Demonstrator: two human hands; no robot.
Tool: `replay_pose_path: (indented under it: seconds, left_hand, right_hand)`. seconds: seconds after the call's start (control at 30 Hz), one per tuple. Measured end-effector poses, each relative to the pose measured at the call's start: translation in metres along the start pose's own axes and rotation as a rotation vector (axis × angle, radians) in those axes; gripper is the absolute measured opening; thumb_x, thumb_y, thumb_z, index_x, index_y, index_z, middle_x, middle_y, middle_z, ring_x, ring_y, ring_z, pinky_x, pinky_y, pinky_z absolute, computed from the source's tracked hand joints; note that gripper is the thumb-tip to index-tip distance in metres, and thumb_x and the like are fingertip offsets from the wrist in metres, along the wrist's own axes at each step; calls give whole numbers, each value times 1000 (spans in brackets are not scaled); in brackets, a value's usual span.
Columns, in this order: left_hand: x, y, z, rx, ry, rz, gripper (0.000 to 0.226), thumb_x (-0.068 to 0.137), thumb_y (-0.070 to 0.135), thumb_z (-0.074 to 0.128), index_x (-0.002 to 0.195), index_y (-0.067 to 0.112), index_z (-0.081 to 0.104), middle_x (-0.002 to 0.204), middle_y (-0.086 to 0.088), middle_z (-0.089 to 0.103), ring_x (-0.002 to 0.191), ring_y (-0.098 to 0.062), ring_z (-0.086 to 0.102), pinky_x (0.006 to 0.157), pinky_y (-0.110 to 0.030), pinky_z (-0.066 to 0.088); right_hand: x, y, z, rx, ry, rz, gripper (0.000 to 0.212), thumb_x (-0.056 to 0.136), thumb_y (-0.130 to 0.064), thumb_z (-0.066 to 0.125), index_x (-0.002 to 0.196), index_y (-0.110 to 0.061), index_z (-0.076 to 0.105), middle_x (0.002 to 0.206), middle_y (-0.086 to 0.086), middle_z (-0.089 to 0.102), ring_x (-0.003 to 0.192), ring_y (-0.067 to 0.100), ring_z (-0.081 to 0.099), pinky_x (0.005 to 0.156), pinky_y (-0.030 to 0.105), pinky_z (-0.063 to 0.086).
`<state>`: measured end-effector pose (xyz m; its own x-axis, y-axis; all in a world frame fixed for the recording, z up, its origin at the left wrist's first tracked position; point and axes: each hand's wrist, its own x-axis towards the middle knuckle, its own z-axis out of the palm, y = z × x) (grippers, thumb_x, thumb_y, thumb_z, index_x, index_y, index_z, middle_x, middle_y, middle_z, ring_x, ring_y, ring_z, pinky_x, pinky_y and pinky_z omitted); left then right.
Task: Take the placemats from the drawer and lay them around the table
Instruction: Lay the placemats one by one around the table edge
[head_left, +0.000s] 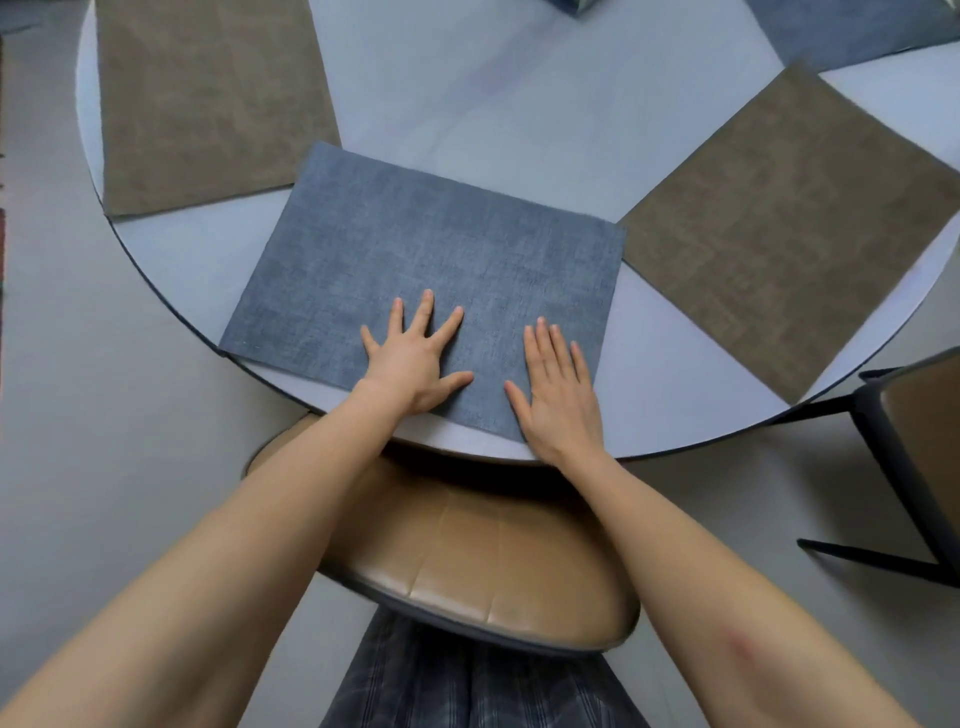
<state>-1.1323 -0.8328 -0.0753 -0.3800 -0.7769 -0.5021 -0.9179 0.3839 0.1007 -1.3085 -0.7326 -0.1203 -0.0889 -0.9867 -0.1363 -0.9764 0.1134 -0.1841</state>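
A round pale table (519, 104) fills the upper part of the view. At its near edge lies a blue placemat (426, 270), flat on the surface and turned a little, so that its left near corner reaches the rim of the table. Both hands lie on the near part of this placemat, side by side but apart from each other. The left hand (415, 358) is flat with the fingers spread wide and the palm down on the cloth. The right hand (558, 387) is also flat, the fingers straight and close together, and its heel lies at the near right corner of the placemat. Neither hand holds anything; they only press on the cloth.

A brown placemat (208, 104) lies toward the left edge of the table, and its near right corner is just beside the far left corner of the blue one. Another brown placemat (789, 223) lies toward the right edge, turned diagonally, and its left corner is touching or almost touching the far right corner of the blue one. At the far right edge a second blue placemat (852, 31) is partly in view.

Under the near edge of the table stands a chair with a tan seat (483, 561). A second chair (914, 452) with a dark frame stands at the right.
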Motion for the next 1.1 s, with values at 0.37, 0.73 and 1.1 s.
replay_pose_path:
  seconds: [0.37, 0.73, 1.1]
  left_hand:
    - [20, -67, -8, 158, 252, 287, 68, 96, 51, 41, 153, 18, 21, 159, -7, 20, 146, -28, 16, 118, -49, 11]
    - [19, -197, 17, 70, 389, 372, 63, 97, 52, 25, 152, 21, 24, 160, -5, 21, 148, -25, 18, 119, -47, 3]
    - [74, -196, -56, 146, 510, 453, 19, 89, 29, 55, 96, 13, 62, 96, -9, 61, 86, -31, 59, 68, -37, 42]
  right_hand:
    - [26, -60, -18, 53, 81, 106, 61, 94, -33, 23, 146, -3, 30, 156, 14, 24, 146, 26, 21, 120, 38, 9]
    - [78, -151, 17, 22, 37, 458, 61, 100, -36, 30, 153, -20, 5, 161, 3, -1, 149, 19, -1, 120, 39, -2]
    - [90, -155, -10, 93, 104, 471, 56, 100, -37, 32, 150, -12, 24, 159, 9, 16, 148, 23, 12, 120, 38, 8]
